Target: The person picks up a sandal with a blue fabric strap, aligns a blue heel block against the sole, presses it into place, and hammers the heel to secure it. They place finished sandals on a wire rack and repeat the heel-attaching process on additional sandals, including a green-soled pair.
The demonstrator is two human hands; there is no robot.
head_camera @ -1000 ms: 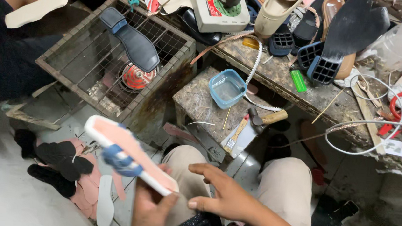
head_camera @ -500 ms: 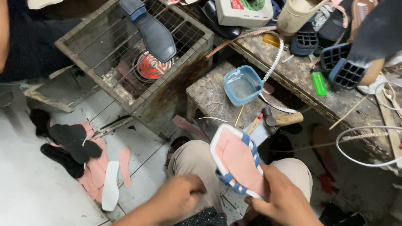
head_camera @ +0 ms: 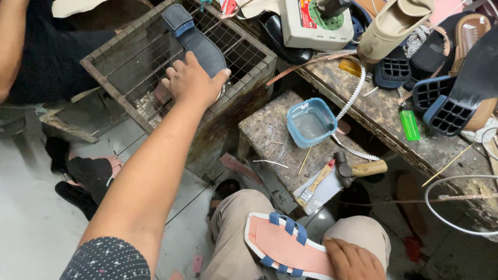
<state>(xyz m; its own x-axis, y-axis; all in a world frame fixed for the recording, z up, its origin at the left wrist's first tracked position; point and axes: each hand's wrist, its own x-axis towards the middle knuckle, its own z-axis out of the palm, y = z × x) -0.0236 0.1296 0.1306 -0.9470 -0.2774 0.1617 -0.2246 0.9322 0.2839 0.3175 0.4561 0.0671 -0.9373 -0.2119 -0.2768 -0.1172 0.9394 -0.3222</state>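
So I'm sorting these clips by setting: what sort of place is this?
Probably a small shoemaking workshop: loose black soles crowd the bench, a hammer lies nearby, and a half-made sandal sole rests on the person's lap.

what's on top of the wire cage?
A dark blue sole lies on the wire cage, with the left hand resting on its near end. What is under the palm is covered.

**Cramped workshop floor, cluttered bench along the top**

I'm looking down on a pale tiled floor (head_camera: pixel 7 227), scuffed, with dark grout lines showing. A long, stained workbench (head_camera: pixel 383 119) runs diagonally across the upper right, its surface grimy and worn. Just below its front edge I see a small stone-topped stool (head_camera: pixel 273 139), mottled. Light is even and flat, shadows soft.
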